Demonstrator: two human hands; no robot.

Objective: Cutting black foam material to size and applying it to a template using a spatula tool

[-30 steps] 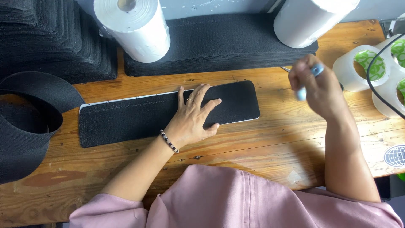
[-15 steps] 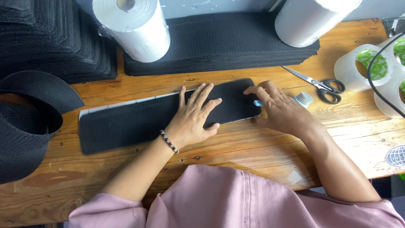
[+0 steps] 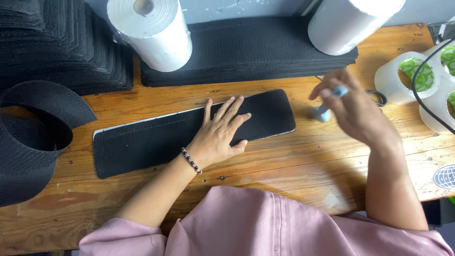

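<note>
On the wooden tabletop (image 3: pixel 284 156) lies one black strip (image 3: pixel 156 140), left hand (image 3: pixel 220 132) flat upon it; right hand (image 3: pixel 353 111) grips one blue tool (image 3: pixel 327 106). Two white rolls (image 3: pixel 151 33) stand behind.

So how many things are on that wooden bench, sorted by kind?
White paper rolls: 2, one and another
Clear tape rolls with green cores, at the right edge: 3 in view
Flat black fabric strip under the left hand: 1
Stacks of black fabric: 2, and
Curled black band: 1
Scissors, mostly hidden: 1
Small blue tool in the right hand: 1
Total: 11
</note>
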